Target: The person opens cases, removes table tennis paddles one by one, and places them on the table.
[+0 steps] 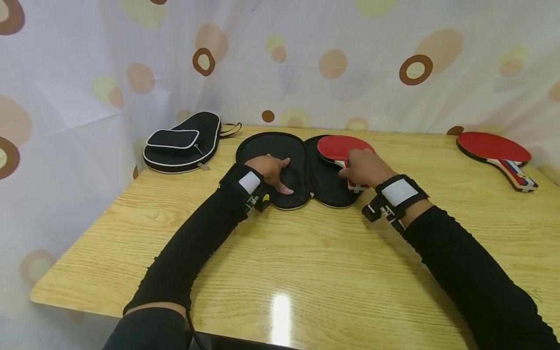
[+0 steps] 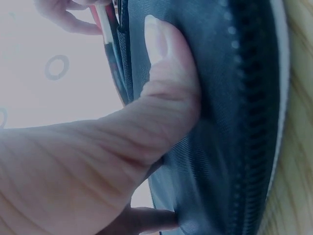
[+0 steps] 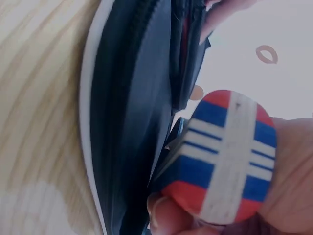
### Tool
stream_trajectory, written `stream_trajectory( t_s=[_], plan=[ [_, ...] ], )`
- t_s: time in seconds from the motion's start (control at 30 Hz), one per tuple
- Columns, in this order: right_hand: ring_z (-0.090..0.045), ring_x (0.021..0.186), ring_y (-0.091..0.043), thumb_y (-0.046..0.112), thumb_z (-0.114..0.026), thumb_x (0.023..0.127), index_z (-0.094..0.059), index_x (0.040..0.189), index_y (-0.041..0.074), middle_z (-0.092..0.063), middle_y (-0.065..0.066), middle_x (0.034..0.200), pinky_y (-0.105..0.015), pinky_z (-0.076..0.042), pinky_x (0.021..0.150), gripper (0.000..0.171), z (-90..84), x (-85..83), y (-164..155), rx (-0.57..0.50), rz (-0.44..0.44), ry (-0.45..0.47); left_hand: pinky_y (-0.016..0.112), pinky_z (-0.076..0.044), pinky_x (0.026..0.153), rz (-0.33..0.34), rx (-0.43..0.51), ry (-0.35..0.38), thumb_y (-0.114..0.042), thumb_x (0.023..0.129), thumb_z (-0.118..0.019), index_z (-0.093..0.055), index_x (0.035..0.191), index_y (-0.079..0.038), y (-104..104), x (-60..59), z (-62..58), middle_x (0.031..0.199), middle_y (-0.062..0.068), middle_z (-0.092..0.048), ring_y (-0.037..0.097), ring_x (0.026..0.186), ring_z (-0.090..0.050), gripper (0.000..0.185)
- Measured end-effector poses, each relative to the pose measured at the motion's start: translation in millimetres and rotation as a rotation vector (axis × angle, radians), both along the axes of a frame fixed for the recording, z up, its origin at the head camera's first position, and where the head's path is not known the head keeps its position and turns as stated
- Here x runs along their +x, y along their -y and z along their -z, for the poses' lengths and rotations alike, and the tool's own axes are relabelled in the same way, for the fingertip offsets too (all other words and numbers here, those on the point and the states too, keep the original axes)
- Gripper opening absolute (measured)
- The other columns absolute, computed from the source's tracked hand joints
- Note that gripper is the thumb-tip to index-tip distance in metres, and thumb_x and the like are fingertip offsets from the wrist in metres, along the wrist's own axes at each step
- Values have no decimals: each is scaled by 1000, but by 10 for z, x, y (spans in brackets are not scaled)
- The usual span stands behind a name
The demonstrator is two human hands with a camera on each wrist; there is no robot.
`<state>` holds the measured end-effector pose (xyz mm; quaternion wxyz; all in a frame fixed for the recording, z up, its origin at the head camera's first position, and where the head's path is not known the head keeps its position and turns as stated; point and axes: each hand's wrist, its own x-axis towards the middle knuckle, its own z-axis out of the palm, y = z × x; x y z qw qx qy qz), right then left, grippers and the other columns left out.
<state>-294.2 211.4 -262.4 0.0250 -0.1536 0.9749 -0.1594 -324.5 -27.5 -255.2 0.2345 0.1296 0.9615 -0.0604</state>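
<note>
A black paddle case (image 1: 273, 142) lies unzipped and spread flat near the back of the table, its two halves side by side. My left hand (image 1: 269, 171) rests on the left half with the fingers spread. In the left wrist view, the thumb (image 2: 171, 78) lies against the dark lining by the zipper. My right hand (image 1: 369, 167) grips a red table tennis paddle (image 1: 343, 145) by its handle, over the case's right half. The blade overlaps that half in the head view. The right wrist view shows the striped handle end (image 3: 227, 156) close above the case.
Another black case (image 1: 175, 150) with white piping, a front pocket and a strap sits at the back left. A second red paddle (image 1: 494, 146) lies at the back right, its handle toward the front right. Behind the wooden table (image 1: 280, 253) hangs a patterned curtain (image 1: 306, 63).
</note>
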Motion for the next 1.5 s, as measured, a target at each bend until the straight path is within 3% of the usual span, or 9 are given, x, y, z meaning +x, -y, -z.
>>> stream_trajectory(
  t_s=[0.17,0.27,0.37,0.7,1.03,1.5],
  plan=[
    [-52,55,-22,15,-62,97,-54,92,-4,-52,-13,70,-33,-45,50,21,-91,52,-126,-29,32,10,60,-34,112,14,-3,4,-67,83,-67,-3,163,-33,13,-1,-17,167,21,-5,40,152,-17,108],
    [-59,66,-28,16,-63,96,-56,109,-10,-60,-21,85,-35,-51,55,31,-148,71,-211,-23,56,-17,60,-33,112,16,1,12,-67,83,-67,-2,163,-33,15,0,-22,167,21,-4,40,152,-16,108],
    [-60,70,-29,17,-64,94,-55,116,-13,-62,-22,88,-36,-52,58,38,-200,69,-320,-7,84,-60,61,-33,112,8,5,10,-67,83,-67,-3,163,-33,18,2,-12,167,20,-5,41,152,-17,108],
    [-52,60,-26,17,-63,95,-52,95,-7,-52,-14,69,-35,-42,54,26,-141,19,-888,43,153,-84,61,-33,112,-8,27,-3,-66,83,-69,-7,163,-34,39,27,45,168,19,-8,41,151,-20,106],
    [-48,56,-24,16,-61,93,-50,89,-5,-47,-11,67,-35,-39,51,24,20,3,-1352,60,176,12,60,-33,112,-12,17,23,-67,83,-68,-4,163,-34,50,4,42,168,19,-5,41,151,-18,108],
    [-53,55,-24,17,-60,97,-49,90,-5,-49,-12,69,-35,-44,51,26,89,50,-1460,72,202,68,62,-32,112,-10,30,-6,-67,82,-69,-6,163,-34,51,14,49,168,19,-9,40,151,-21,107]
  ],
)
